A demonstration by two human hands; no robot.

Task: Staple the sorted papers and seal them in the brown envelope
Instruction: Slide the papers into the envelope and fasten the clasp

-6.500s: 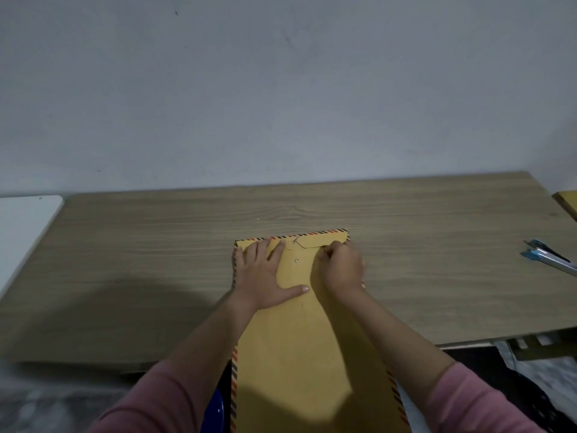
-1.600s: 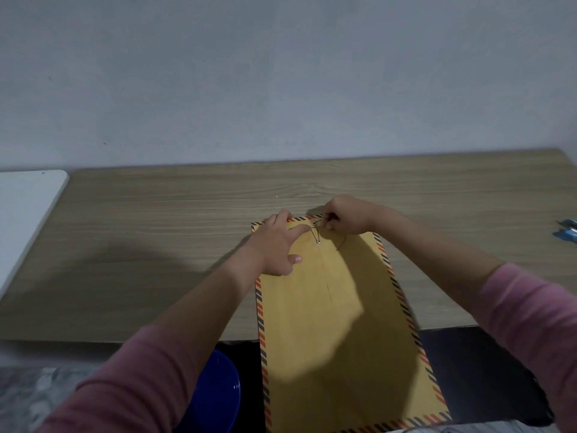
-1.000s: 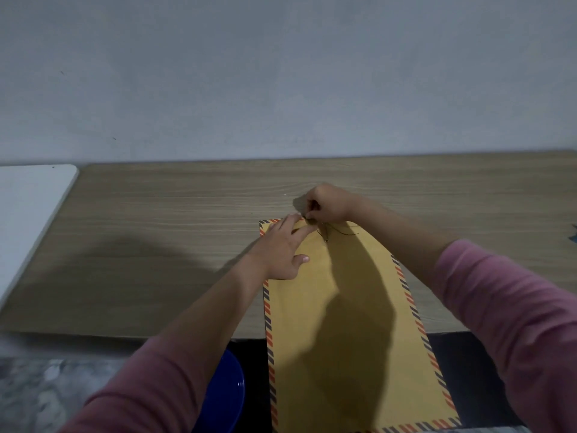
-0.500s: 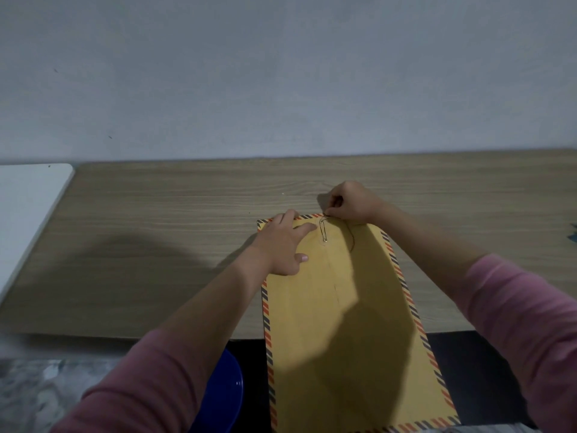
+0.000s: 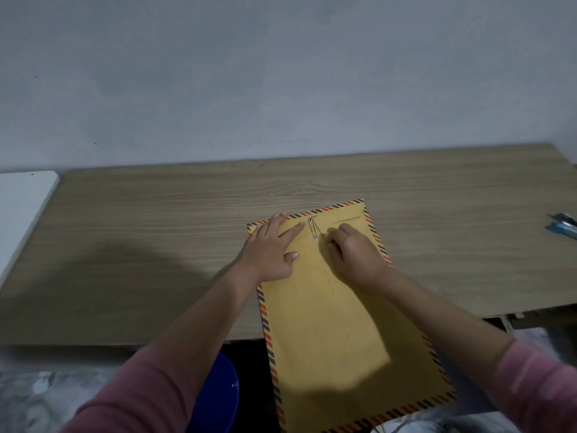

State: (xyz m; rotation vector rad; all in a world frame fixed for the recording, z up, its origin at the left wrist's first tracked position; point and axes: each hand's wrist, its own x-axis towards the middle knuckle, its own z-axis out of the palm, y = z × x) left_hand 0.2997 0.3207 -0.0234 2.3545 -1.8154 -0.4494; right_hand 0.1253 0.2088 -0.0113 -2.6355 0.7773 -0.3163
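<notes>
Left hand (image 5: pixel 271 249) lies flat with straight fingers, pressing the flap end of the brown envelope (image 5: pixel 337 320) at centre frame; the envelope's lower half overhangs the worktop (image 5: pixel 156 239). Right hand (image 5: pixel 352 250) curls at the string (image 5: pixel 313 229) clasp, seemingly pinching it, though I can't see the string in its fingers. I judge the envelope light, thin and floppy: pin it near the flap, and work the fine, slippery string by fingertip.

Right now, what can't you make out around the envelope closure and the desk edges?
- Head view: whether the stapled papers are inside; the brown envelope hides its contents.
- String end: the right hand's curled fingers cover it; a grip can't be confirmed.
- Envelope's far-left corner: under the left hand.
- Blue tool: cut off by the right frame edge.
</notes>
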